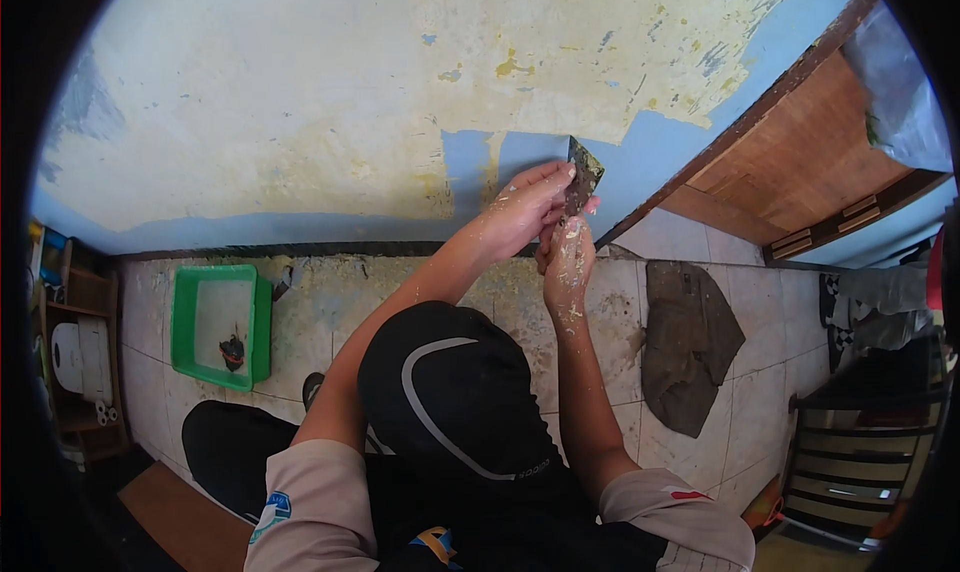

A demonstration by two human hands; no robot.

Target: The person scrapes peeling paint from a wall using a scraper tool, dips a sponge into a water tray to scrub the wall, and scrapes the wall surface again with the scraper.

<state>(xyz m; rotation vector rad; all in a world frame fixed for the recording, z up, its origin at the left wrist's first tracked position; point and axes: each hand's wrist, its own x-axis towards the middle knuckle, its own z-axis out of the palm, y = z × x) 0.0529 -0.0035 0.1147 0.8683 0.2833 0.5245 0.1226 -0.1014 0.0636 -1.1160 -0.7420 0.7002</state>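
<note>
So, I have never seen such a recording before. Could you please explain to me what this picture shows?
There is no machine here, only a person's two bare hands. The single picture comes from a camera worn on the head, looking forward and down, so the black cap also shows. Both hands hold a scraper at the wall: the right hand lower down, the left hand at the blade. On the tiled floor are a green basin and a brown cloth.
</note>
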